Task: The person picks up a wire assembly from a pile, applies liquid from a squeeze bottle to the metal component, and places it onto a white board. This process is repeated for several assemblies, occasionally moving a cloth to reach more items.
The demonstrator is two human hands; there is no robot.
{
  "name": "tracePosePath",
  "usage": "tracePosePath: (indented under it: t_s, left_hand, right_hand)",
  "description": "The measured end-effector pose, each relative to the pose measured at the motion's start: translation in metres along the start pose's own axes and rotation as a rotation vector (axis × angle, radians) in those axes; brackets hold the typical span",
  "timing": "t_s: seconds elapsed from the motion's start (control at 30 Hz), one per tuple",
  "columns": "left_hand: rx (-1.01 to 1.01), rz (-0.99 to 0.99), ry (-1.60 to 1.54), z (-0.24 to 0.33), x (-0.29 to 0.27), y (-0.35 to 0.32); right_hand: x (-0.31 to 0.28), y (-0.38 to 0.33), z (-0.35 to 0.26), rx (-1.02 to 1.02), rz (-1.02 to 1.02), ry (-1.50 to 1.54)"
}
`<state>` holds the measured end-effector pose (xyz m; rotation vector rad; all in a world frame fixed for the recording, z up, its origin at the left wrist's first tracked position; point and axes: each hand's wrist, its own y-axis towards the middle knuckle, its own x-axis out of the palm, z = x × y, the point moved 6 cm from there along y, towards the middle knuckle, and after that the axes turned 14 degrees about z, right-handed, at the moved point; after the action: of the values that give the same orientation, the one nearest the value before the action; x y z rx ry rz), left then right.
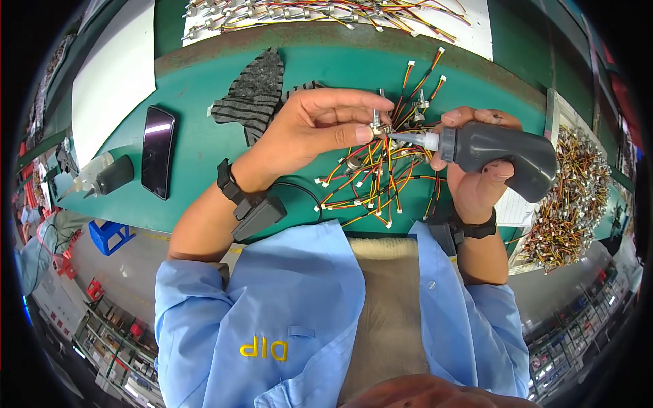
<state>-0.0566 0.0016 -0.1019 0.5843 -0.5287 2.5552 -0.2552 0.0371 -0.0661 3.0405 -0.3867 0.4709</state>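
Observation:
Between the thumb and fingers of my left hand (pixel 303 129) is a small metal potentiometer (pixel 376 122), its shaft pointing up, with thin red, yellow and black leads. My right hand (pixel 475 194) is wrapped around a dark squeeze bottle (pixel 513 156), tilted on its side. The bottle's pale tapered nozzle (pixel 408 138) points left, with its tip at the potentiometer's base; whether it touches, I cannot tell. Below and behind my hands, several more wired potentiometers (pixel 354 163) lie in a loose pile, their leads ending in white plugs.
A striped grey cloth (pixel 250 92) and a black phone (pixel 158 151) lie on the green table (pixel 197 95). Two squeeze bottles (pixel 114 175) rest at the left. More wired parts cover a white sheet (pixel 469 37) at the back and fill a tray (pixel 575 204) on the right.

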Motion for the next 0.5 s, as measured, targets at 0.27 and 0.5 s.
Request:
tracePosePath:
  t_s: [0.27,0.5]
  left_hand:
    - [-0.011,-0.002,-0.019,0.0,0.0005,-0.0002]
    - [-0.027,-0.009,-0.016,-0.001,-0.0003,-0.0005]
  right_hand:
    - [-0.0001,0.0034,-0.0022,-0.056,0.01,0.148]
    - [0.0007,0.0022,0.0002,-0.01,-0.062,0.179]
